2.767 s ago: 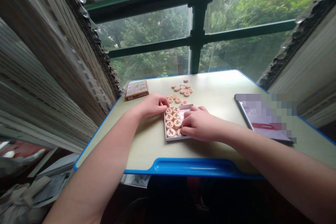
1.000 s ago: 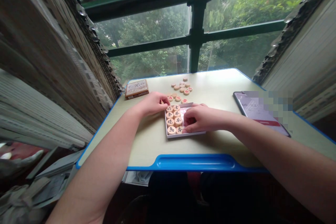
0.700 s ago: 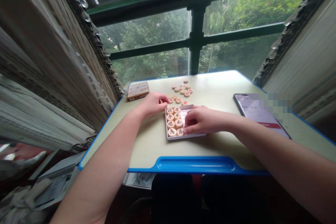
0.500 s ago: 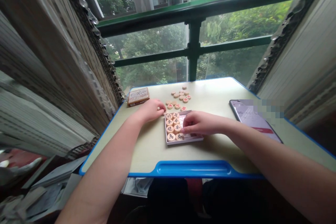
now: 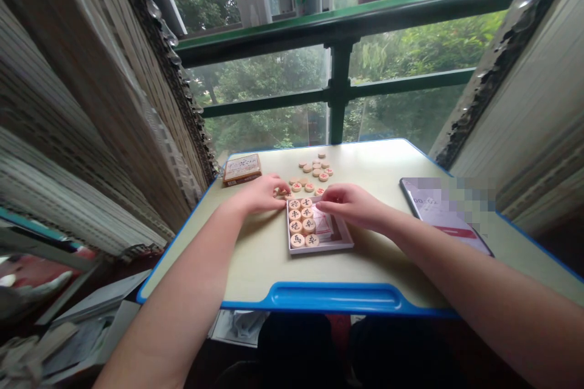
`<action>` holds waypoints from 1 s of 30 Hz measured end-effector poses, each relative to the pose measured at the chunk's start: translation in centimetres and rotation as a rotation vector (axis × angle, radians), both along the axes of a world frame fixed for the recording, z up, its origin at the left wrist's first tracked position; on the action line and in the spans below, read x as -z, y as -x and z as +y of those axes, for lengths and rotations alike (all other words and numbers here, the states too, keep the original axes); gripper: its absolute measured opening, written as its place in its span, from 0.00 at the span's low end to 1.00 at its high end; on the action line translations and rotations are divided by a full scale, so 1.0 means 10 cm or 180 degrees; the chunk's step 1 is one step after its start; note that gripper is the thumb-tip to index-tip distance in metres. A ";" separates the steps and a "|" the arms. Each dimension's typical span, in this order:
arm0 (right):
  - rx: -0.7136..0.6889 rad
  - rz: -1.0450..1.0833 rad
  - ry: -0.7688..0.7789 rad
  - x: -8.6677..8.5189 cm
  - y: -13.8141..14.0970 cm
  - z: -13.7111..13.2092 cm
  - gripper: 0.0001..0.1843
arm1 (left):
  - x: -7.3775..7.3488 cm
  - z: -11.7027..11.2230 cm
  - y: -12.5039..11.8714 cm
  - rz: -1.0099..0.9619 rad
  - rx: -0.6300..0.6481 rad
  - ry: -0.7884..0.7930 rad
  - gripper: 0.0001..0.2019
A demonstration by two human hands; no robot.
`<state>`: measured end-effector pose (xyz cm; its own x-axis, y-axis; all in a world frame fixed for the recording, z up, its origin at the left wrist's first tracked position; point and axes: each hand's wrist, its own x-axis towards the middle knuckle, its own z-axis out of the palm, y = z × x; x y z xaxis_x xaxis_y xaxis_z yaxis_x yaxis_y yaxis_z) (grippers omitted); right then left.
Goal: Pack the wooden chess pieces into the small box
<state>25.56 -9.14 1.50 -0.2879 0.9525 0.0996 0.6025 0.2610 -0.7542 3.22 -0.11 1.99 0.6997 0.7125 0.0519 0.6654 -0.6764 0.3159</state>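
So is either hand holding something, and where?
Cannot tell: the right hand curls at the tray's far edge, the left hand lies beside the tray, and neither shows anything held.

One head-worn camera, looking forward and down from above the person over the counter [image 5: 365, 161], facing the green window frame [image 5: 340, 91] at 12 o'clock. Close, wide shot: the counter's near blue edge sits at 6 o'clock, the left hand [image 5: 260, 194] at 8 o'clock and the right hand [image 5: 351, 205] at 4 o'clock, both just off frame centre. Slatted blinds [image 5: 91, 103] at 9 o'clock and [image 5: 515, 115] at 3 o'clock fill the sides, bent by the wide lens, with trees visible beyond the glass.
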 end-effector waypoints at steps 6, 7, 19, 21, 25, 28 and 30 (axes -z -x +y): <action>-0.0112 -0.0641 -0.1282 0.03 -0.01 0.01 0.13 | 0.04 0.03 0.00 -0.0031 -0.0073 -0.0023 0.14; -0.0126 -0.0734 -0.1516 0.03 -0.02 0.01 0.13 | 0.05 0.04 -0.01 -0.0026 -0.0095 -0.0025 0.13; -0.0113 -0.1178 -0.1918 0.02 -0.06 0.01 0.15 | 0.08 0.04 -0.03 -0.0152 -0.0194 -0.0013 0.14; -0.0100 -0.1123 -0.1816 -0.02 -0.05 -0.02 0.13 | 0.08 0.04 -0.04 -0.0245 -0.0305 -0.0069 0.14; -0.0749 -0.0845 -0.1481 -0.09 -0.03 -0.11 0.05 | 0.06 0.02 -0.08 -0.0431 -0.0446 -0.0153 0.13; -0.1372 -0.0817 -0.1254 -0.10 0.01 -0.17 0.09 | 0.04 0.01 -0.10 -0.0435 -0.0398 -0.0170 0.13; -0.1554 -0.0931 -0.1190 -0.09 0.03 -0.18 0.11 | 0.04 0.00 -0.10 -0.0401 -0.0360 -0.0164 0.13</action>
<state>25.21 -10.96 2.36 -0.7413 0.6231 0.2493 0.5148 0.7663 -0.3843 4.25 -0.10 1.56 0.6009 0.7805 0.1727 0.6954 -0.6170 0.3684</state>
